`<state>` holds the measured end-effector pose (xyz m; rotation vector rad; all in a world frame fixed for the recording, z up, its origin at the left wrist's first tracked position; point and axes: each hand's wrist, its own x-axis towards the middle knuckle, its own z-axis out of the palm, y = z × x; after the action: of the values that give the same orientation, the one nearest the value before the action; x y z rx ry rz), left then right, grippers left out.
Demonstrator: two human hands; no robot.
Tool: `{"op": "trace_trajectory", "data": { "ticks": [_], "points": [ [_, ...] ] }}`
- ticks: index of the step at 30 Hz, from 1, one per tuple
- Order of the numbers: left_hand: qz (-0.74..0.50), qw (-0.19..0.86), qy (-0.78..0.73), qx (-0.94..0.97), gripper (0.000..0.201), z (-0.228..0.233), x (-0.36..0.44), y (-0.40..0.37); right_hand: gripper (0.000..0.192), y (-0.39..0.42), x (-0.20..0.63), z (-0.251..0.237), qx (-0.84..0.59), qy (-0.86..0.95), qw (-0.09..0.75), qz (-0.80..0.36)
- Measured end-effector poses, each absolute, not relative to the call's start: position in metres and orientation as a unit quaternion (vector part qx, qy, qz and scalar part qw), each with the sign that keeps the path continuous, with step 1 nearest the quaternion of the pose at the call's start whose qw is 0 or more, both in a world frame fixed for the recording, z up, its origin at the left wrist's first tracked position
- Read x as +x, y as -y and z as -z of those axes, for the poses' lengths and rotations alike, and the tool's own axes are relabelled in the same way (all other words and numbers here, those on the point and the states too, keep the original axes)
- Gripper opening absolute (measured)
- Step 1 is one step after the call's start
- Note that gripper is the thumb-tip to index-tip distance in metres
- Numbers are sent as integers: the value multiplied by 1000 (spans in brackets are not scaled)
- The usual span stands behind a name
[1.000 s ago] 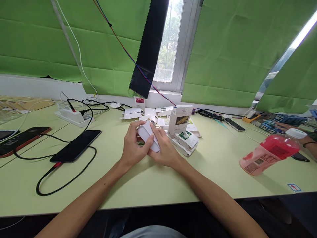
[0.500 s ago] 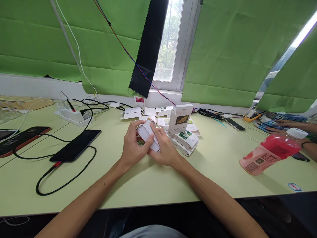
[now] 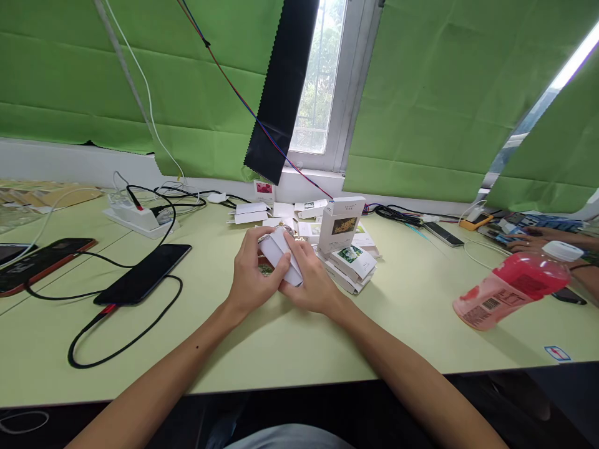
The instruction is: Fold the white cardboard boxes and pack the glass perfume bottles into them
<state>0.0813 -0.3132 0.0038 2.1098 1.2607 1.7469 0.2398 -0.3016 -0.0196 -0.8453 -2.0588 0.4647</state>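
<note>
Between my two hands is a small white box [image 3: 277, 251], held tilted above the table. My left hand [image 3: 249, 271] grips its left side, with the thumb across the white face. On the other side my right hand [image 3: 311, 277] is closed round the box, fingers over its upper right edge. A bit of a green picture shows under the box by my left palm. Just behind my fingers is something shiny and gold-coloured, mostly hidden. Right of my hands, a white box with a yellow flower picture [image 3: 344, 226] stands upright beside a stack of flat printed boxes [image 3: 350, 265].
More white boxes [image 3: 250, 213] lie behind my hands. On the left are a phone [image 3: 145, 274] with a cable, a power bank [image 3: 47, 265] and a power strip [image 3: 140, 218]. A pink drink bottle [image 3: 512, 290] stands right. Another person's hands [image 3: 526, 237] work at far right.
My hands and the white box have hardly moved. At far right the other person's hands have shifted among the blue packets.
</note>
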Motion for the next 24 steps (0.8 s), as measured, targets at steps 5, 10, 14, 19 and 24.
{"op": "trace_trajectory", "data": {
  "ticks": [5, 10, 14, 19, 24],
  "points": [
    [-576, 63, -421, 698, 41, -4, 81, 314, 93, 302, 240, 19, -332, 819, 427, -190],
    [-576, 67, -423, 696, 41, -3, 81, 313, 95, 302, 239, 20, -336, 822, 422, -182],
    [-577, 68, -423, 695, 42, -3, 81, 313, 95, 301, 239, 20, -334, 823, 423, -181],
    [-581, 66, -419, 695, 42, -1, 81, 313, 93, 301, 239, 20, -331, 819, 427, -193],
    [-587, 69, -409, 696, 41, 0, 81, 313, 92, 302, 239, 19, -333, 817, 428, -194]
  ]
}}
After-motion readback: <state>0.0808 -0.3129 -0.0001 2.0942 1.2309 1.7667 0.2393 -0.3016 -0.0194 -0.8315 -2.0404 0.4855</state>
